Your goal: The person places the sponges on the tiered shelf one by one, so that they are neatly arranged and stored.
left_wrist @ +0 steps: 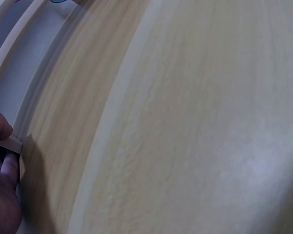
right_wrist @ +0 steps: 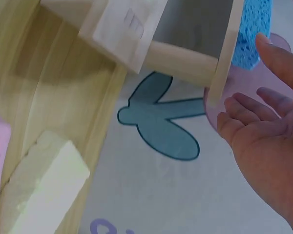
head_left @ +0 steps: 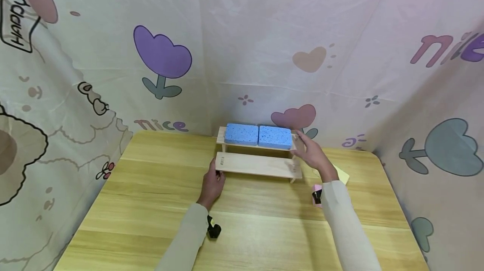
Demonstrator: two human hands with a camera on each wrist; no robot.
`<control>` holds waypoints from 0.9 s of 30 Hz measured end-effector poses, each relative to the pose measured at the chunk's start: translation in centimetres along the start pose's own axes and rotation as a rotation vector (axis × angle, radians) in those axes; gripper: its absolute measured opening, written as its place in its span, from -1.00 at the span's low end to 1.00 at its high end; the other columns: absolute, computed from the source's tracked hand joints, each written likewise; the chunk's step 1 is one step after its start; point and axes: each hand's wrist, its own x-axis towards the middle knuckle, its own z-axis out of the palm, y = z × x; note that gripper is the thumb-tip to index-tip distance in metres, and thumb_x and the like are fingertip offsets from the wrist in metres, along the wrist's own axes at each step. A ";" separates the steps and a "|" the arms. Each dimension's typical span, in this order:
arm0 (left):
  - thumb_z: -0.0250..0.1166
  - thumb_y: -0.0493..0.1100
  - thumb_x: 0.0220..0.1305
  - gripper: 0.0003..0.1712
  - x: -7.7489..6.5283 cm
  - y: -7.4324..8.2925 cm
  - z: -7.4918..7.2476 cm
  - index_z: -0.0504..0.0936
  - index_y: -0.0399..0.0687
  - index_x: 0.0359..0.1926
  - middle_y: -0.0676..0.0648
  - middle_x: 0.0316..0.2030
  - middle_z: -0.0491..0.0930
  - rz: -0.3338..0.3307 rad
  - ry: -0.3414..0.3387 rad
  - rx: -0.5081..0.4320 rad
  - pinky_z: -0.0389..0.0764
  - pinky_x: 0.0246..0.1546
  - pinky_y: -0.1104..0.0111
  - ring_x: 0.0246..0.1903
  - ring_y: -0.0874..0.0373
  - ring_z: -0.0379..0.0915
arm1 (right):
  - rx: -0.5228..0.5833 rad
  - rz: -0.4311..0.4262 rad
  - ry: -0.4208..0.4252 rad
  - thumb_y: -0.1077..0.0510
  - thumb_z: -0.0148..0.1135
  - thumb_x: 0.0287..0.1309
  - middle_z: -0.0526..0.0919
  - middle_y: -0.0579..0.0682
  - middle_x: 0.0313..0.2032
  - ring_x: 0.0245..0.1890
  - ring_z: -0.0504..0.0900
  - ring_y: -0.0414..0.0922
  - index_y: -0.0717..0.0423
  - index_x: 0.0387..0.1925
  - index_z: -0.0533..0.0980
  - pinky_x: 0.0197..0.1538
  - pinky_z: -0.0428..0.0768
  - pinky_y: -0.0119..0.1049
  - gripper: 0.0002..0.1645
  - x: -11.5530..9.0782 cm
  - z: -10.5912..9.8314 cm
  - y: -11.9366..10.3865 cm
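Observation:
A two-step wooden rack stands near the back edge of the table. Two blue sponges lie side by side on its upper step. My left hand grips the left end of the lower step, with thumb and fingers around the wooden edge in the left wrist view. At the upper step's right end is my right hand. Seen from the right wrist, its fingers are loosely bent with nothing held, and the thumb tip overlaps the right-hand blue sponge.
Right of the rack lie a pale yellow sponge and a pink block, the latter partly behind the right wrist. A printed cloth hangs directly behind the table and along both sides.

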 end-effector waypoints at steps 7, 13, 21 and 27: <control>0.03 -0.32 0.34 -0.25 0.1 -0.1 0.0 -0.05 -0.07 0.48 -0.35 0.25 0.37 -0.007 0.000 0.006 0.52 0.12 0.07 0.20 -0.16 0.39 | -0.051 -0.019 0.069 0.11 0.15 0.27 0.05 0.33 0.42 0.39 0.05 0.33 0.15 0.47 -0.04 0.35 0.11 0.28 -0.13 -2.5 -1.2 1.2; 0.03 -0.31 0.34 -0.24 0.1 -0.1 0.0 -0.05 -0.04 0.48 -0.34 0.25 0.38 -0.017 -0.010 0.004 0.51 0.13 0.08 0.20 -0.15 0.40 | -0.088 0.012 0.124 0.02 0.12 0.30 0.03 0.29 0.43 0.39 0.06 0.34 0.10 0.48 -0.05 0.36 0.10 0.27 -0.14 -4.6 -2.1 1.8; 0.04 -0.33 0.32 -0.24 0.2 -0.2 0.0 -0.04 -0.05 0.47 -0.35 0.21 0.42 -0.013 0.002 0.014 0.54 0.10 0.08 0.17 -0.15 0.43 | -0.078 0.036 0.185 -0.05 0.17 0.25 0.08 0.29 0.42 0.39 0.07 0.32 0.15 0.46 -0.01 0.36 0.10 0.26 -0.09 -5.8 -2.9 2.9; 0.04 -0.33 0.32 -0.24 0.3 -0.2 0.0 -0.04 -0.07 0.47 -0.36 0.21 0.41 0.001 0.000 0.008 0.54 0.10 0.07 0.17 -0.16 0.42 | -0.100 0.093 0.239 -0.09 0.23 0.19 0.14 0.34 0.38 0.35 0.12 0.35 0.24 0.43 0.03 0.32 0.15 0.28 -0.04 -6.8 -3.5 4.6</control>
